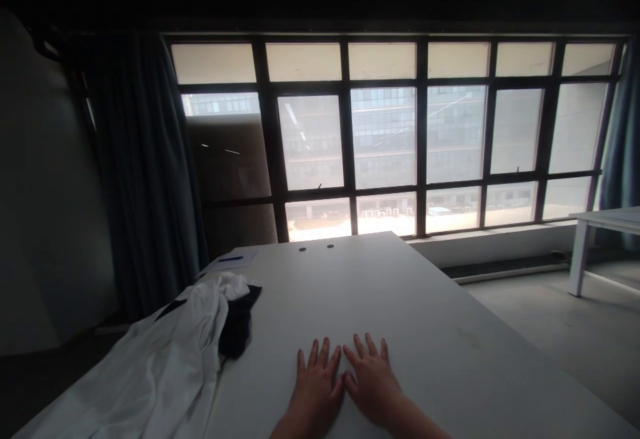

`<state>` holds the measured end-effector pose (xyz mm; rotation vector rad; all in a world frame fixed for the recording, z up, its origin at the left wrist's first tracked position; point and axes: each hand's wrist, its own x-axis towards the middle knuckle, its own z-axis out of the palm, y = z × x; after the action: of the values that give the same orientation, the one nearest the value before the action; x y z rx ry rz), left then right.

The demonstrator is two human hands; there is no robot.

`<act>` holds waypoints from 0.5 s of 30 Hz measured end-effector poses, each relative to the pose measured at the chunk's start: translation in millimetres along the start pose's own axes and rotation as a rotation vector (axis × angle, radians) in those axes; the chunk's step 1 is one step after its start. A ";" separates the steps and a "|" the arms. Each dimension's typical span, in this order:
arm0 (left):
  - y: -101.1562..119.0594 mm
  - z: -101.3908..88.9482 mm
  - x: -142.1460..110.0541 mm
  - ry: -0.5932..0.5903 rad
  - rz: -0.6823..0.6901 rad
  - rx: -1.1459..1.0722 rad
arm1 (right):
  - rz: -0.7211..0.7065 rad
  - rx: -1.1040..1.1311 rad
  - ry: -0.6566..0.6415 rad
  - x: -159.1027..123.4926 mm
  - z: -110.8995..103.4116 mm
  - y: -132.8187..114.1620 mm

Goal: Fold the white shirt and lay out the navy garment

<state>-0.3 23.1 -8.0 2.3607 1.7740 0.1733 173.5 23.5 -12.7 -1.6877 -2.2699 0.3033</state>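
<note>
My left hand (317,386) lies flat, palm down, on the white table (425,339), its fingers spread and pointing away from me. Beside it my right hand (371,378) rests the same way, fingers apart. The two thumbs and index fingers come close together at the middle; whether they touch I cannot tell. Neither hand holds anything. To the left of my left hand lies a crumpled white cloth (170,352), with a dark cloth (239,322) partly under it.
Paper (230,262) with a dark pen (231,258) on it lies at the table's far left. Two round inserts (303,249) sit near the far edge. Windows (384,136) span the back, with a dark curtain (150,172) at left. Another white table (583,252) stands at right.
</note>
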 end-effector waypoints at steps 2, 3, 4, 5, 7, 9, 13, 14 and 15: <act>5.2 -13.8 -7.1 -0.054 0.017 0.023 | 0.004 -0.006 -0.004 0.6 0.5 0.7; 7.4 -23.7 -11.7 -0.101 0.033 0.033 | 0.006 -0.008 -0.007 1.2 1.5 1.7; 8.9 -35.6 -16.9 -0.160 0.053 0.032 | 0.008 -0.008 -0.009 1.9 3.0 3.1; 9.6 -49.2 -22.4 -0.224 0.072 0.016 | 0.008 -0.007 -0.009 2.6 4.8 4.5; 6.9 -79.9 -33.3 -0.318 0.100 -0.078 | 0.005 0.000 0.000 3.9 8.7 7.4; -2.9 -111.2 -42.6 -0.282 0.098 -0.171 | -0.001 0.008 0.010 4.8 12.2 9.6; -55.8 -155.5 -52.6 -0.077 -0.086 -0.164 | -0.001 0.017 0.014 6.0 16.0 11.4; -76.7 -160.5 -53.2 -0.027 -0.171 -0.132 | 0.000 0.016 0.012 6.4 16.4 11.6; -99.9 -163.1 -53.2 0.024 -0.266 -0.097 | 0.000 0.015 0.010 6.7 16.7 11.7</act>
<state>-142.0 11.4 130.6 2.0416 2.0189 0.2446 176.2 33.5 -31.6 -1.6780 -2.2543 0.3105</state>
